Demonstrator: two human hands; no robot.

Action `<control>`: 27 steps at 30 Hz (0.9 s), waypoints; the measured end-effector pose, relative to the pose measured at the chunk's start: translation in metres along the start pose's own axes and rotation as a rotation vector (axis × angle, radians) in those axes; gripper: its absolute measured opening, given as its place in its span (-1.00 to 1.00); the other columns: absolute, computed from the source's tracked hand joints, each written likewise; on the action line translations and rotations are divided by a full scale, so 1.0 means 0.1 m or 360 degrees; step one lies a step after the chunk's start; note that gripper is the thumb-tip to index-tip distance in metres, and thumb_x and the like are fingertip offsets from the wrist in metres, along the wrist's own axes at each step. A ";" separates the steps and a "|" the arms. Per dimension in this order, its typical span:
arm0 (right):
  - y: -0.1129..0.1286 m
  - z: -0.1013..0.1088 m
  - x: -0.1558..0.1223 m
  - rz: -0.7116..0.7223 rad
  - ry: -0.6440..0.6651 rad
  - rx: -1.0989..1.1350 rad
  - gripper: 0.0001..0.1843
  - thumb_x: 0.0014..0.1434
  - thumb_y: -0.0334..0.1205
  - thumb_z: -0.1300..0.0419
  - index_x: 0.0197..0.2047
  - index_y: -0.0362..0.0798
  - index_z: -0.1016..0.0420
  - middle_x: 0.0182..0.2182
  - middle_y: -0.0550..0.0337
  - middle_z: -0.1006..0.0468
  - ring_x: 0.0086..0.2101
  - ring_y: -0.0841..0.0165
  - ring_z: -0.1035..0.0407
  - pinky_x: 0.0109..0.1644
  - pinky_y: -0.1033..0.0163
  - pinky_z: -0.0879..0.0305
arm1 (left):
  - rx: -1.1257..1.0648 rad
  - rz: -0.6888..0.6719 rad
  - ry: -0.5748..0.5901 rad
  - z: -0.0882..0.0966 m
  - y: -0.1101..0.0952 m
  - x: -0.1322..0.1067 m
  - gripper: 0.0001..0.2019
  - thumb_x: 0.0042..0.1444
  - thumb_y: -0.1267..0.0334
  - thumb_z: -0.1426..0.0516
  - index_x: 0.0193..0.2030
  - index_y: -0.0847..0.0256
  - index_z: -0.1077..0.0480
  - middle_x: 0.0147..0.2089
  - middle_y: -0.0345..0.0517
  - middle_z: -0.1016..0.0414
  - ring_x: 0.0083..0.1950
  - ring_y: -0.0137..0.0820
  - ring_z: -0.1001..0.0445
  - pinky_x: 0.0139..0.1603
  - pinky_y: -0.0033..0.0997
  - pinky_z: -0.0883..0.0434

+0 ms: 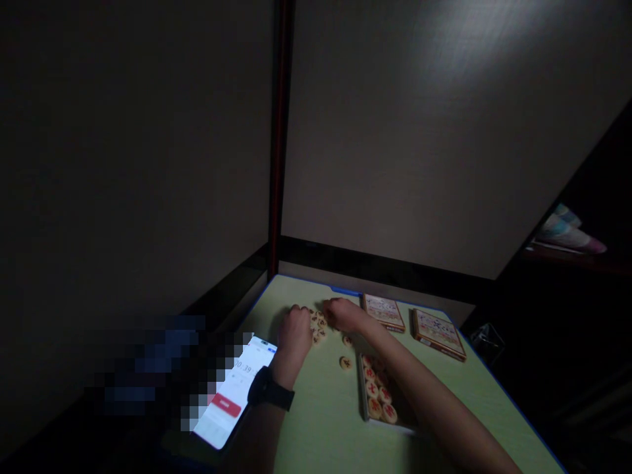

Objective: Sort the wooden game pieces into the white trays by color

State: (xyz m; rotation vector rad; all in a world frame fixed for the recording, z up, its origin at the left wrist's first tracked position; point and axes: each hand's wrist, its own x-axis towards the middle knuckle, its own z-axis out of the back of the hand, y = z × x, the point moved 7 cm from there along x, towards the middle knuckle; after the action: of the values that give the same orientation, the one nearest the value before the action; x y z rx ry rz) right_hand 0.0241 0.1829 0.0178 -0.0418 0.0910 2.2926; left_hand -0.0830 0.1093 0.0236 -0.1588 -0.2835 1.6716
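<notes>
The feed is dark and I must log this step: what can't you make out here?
Head view, dim throughout.
Left hand and right hand cover part of the chess pieces; whether either grips one cannot be told.
Characters on the pieces: too small and dark.
Tray: the right forearm hides its right side.
Phone: its left part is blurred out; the timer digits are only partly readable.

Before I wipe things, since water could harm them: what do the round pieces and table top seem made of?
Round pieces: probably pale wood, smooth, with red marks; plastic is possible in the dim light. Table top: matte light-green surface with blue edging, perhaps felt or laminate.
</notes>
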 end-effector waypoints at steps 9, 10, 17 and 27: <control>0.13 0.03 -0.07 0.0045 0.0004 -0.0017 -0.71 0.23 -0.35 -0.13 0.03 -0.07 -0.39 -0.17 0.01 -0.62 -0.19 0.29 -0.48 -0.26 0.34 -0.15 | 0.0005 -0.0009 -0.0019 0.03 -0.02 -0.02 -0.72 0.25 0.48 0.00 -0.04 0.28 -0.50 -0.04 0.15 -0.52 0.00 -0.26 -0.55 -0.08 -0.42 -0.42; 0.18 0.02 -0.07 0.0056 0.0014 -0.0021 -0.74 0.23 -0.35 -0.12 0.00 -0.08 -0.42 -0.18 0.00 -0.62 -0.20 0.28 -0.49 -0.26 0.33 -0.16 | 0.0002 -0.0010 -0.0027 0.03 -0.02 -0.02 -0.69 0.26 0.49 0.03 -0.03 0.28 -0.50 -0.05 0.15 -0.52 -0.01 -0.27 -0.55 -0.08 -0.43 -0.41; 0.31 -0.05 0.00 0.0094 0.0039 -0.0065 -0.80 0.18 -0.35 -0.14 -0.15 -0.11 -0.53 -0.19 -0.07 -0.65 -0.19 0.20 -0.53 -0.23 0.29 -0.22 | -0.0020 -0.0036 -0.0042 -0.03 -0.03 0.01 -0.65 0.29 0.49 0.09 -0.05 0.27 -0.52 -0.06 0.15 -0.52 -0.02 -0.27 -0.55 -0.09 -0.41 -0.40; 0.33 0.08 -0.13 0.0085 -0.0140 0.0056 -0.78 0.23 -0.36 -0.13 -0.05 -0.15 -0.44 -0.21 -0.09 -0.61 -0.22 0.22 -0.50 -0.23 0.28 -0.24 | -0.0329 -0.0058 -0.0110 -0.03 -0.06 0.06 -0.72 0.26 0.52 0.02 -0.10 0.30 -0.51 -0.08 0.16 -0.57 -0.02 -0.25 -0.56 -0.08 -0.43 -0.39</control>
State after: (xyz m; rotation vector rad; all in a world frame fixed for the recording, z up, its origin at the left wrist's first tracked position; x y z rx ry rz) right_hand 0.0081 0.1524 0.0285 0.0805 0.0874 2.3424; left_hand -0.0770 0.1166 0.0234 -0.2488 -0.5090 1.6120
